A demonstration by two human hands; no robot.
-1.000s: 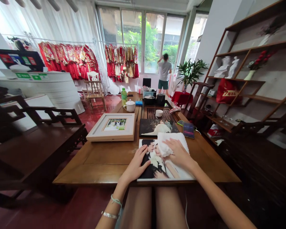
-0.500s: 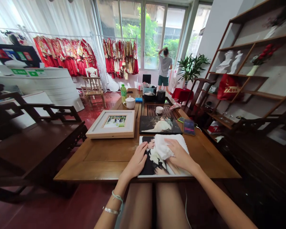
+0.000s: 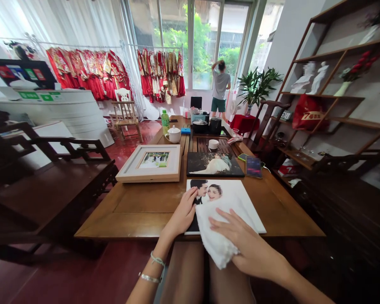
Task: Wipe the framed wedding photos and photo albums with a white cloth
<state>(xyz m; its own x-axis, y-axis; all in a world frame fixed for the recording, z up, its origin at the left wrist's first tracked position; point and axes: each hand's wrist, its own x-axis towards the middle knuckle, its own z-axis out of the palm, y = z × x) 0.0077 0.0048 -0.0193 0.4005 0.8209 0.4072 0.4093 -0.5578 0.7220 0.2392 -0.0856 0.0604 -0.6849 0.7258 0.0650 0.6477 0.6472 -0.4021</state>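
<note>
A photo panel [image 3: 247, 202] showing a couple lies flat at the table's front edge. My left hand [image 3: 184, 211] rests on its left side, fingers stretched out over the picture. With spread fingers, my right hand [image 3: 240, 236] holds a white cloth [image 3: 210, 215] against the panel's lower part. One corner of the cloth hangs past the front edge, above my lap, and the cloth hides much of the picture. Just behind lies a dark photo panel [image 3: 196, 164], and to its left a light wooden picture frame [image 3: 129, 172] holds a small photo.
On the wooden table [image 3: 123, 211] stand a white lidded cup [image 3: 174, 136], a green bottle [image 3: 165, 122], a small white cup [image 3: 213, 144] and a phone [image 3: 253, 166]. A person [image 3: 221, 86] is by the window. Dark wooden seats flank the table, with shelves to the right.
My right hand has drawn the cloth down toward me, from the panel's upper right to its lower part and over the front edge. Both faces in the picture now show. My left hand stays in place.
</note>
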